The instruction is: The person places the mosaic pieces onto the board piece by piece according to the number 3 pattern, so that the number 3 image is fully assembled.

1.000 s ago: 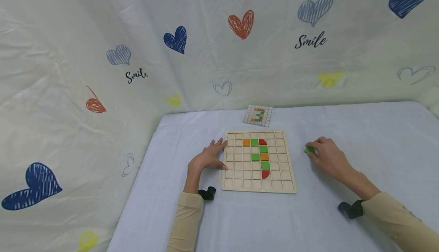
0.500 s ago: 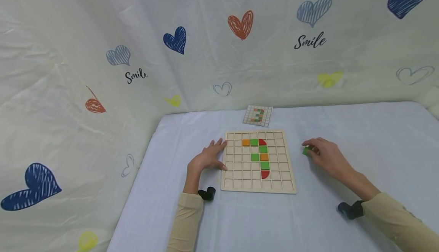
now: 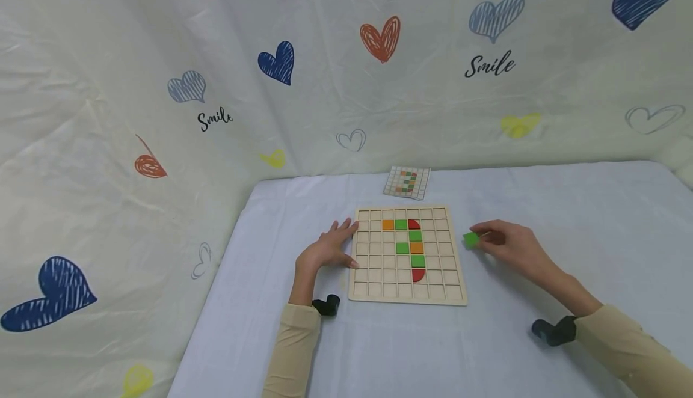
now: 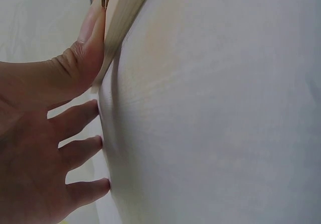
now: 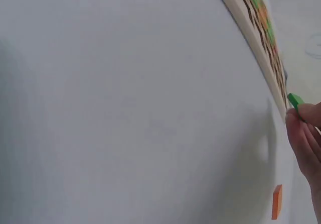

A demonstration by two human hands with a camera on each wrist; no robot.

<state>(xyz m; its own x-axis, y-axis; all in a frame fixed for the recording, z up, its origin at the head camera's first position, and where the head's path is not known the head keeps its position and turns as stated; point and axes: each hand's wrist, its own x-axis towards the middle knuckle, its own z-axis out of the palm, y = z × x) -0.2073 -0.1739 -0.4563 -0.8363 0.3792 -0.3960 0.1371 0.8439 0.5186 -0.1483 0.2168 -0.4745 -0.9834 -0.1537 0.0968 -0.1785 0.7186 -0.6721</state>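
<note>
My right hand (image 3: 511, 247) pinches a green square tile (image 3: 471, 240) between thumb and fingertips, just off the right side of a wooden grid board (image 3: 373, 293). In the right wrist view the green tile (image 5: 296, 100) shows tilted near the board's far end. My left hand (image 3: 326, 251) is spread at the board's left edge, thumb and fingertips touching it. Set in the grid are several green tiles (image 3: 415, 235), two orange tiles (image 3: 416, 247) and two rounded red tiles (image 3: 418, 275). From the left wrist, the thumb (image 4: 90, 38) presses along the board's wooden side.
Behind the board lies a pattern card (image 3: 407, 183) printed with a coloured grid figure. An orange tile (image 5: 277, 202) stands on the white cloth near my right hand in the right wrist view. A curtain with hearts (image 3: 352, 85) backs the table.
My right hand has shifted left toward the board, turning the green tile so that more of it shows past the fingertips. The left hand and the board have stayed put.
</note>
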